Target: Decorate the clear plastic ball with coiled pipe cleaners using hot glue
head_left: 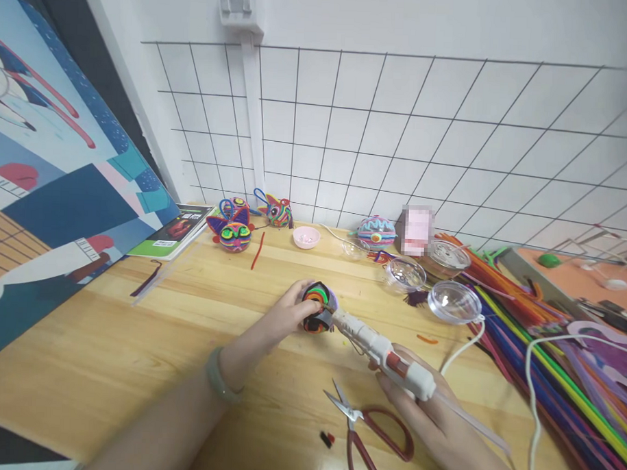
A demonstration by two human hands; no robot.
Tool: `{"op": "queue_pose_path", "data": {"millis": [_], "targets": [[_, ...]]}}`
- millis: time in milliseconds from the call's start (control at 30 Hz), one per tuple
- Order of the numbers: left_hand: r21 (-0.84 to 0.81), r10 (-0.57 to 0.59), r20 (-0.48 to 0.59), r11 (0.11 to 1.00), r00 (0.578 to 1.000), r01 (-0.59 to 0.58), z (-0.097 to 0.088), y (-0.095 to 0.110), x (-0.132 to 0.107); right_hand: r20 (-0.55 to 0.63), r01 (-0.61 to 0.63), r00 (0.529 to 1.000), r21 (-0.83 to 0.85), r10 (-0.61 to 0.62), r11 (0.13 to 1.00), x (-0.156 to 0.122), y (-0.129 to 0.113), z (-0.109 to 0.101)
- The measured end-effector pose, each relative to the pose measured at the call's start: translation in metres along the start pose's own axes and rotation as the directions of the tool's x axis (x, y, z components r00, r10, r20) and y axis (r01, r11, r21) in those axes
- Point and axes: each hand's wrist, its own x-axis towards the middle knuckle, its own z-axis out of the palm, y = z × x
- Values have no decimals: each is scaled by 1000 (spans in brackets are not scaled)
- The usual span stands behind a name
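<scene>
Ornament (316,323) pinched in left hand (289,311), frame centre; glue gun (377,348) clasped in right hand's (426,412) fingers, lower right: steer tip (328,308) clear of thumb (307,309).

The scene is brightly, evenly lit, and soft shadows are cast on the tabletop (187,326). Glints are caught by a clear dome (454,303). The wire grid (370,111) is stretched and blurred rightward, fine detail on the glue gun (379,348) is softened, and a pink card (416,233) is partly pixelated.
</scene>
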Motion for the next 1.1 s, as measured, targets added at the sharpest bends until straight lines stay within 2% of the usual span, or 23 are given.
{"op": "queue_pose_path", "data": {"millis": [167, 300, 367, 467, 567, 733, 833, 933, 967, 1033, 1100], "targets": [[-70, -1, -4, 998, 1000, 1, -2, 1, 2, -7, -154, 988, 111, 156, 982, -7, 13, -2], [-90, -11, -12, 996, 1000, 10, -5, 1, 3, -4, -190, 980, 292, 199, 937, -6, 22, -8], [-96, -20, -1, 995, 1000, 20, -6, 1, 4, -70, -205, 972, 210, 224, 956, -2, 28, -11], [-108, -16, 32, 994, 999, 19, -8, 0, 4, -118, -178, 979, -77, 168, 981, 6, 43, -14], [-122, -6, 66, 992, 998, 14, -9, 0, 2, -11, -136, 990, -269, 138, 953, 12, 61, -13], [-151, 5, 150, 988, 989, 18, -4, -1, -4, 106, -78, 985, -414, 133, 907, 9, 79, -9], [-126, -3, 180, 992, 984, 26, -1, -2, -6, 83, -33, 993, -469, 81, 882, 7, 75, -13], [-15, -18, 256, 1000, 966, 22, 3, -1, -10, 10, -6, 1000, -426, 11, 905, 10, 55, -19], [28, -17, 292, 1000, 956, 9, 5, 0, -12, -19, 0, 1000, -382, -8, 924, 11, 46, -20], [84, -11, 345, 996, 939, -19, 7, 0, -16, -108, 6, 994, -191, -27, 982, 13, 26, -17], [134, -15, 408, 990, 913, -44, 9, -2, -20, -153, -38, 987, 40, 44, 998, 14, 8, -10]]}}
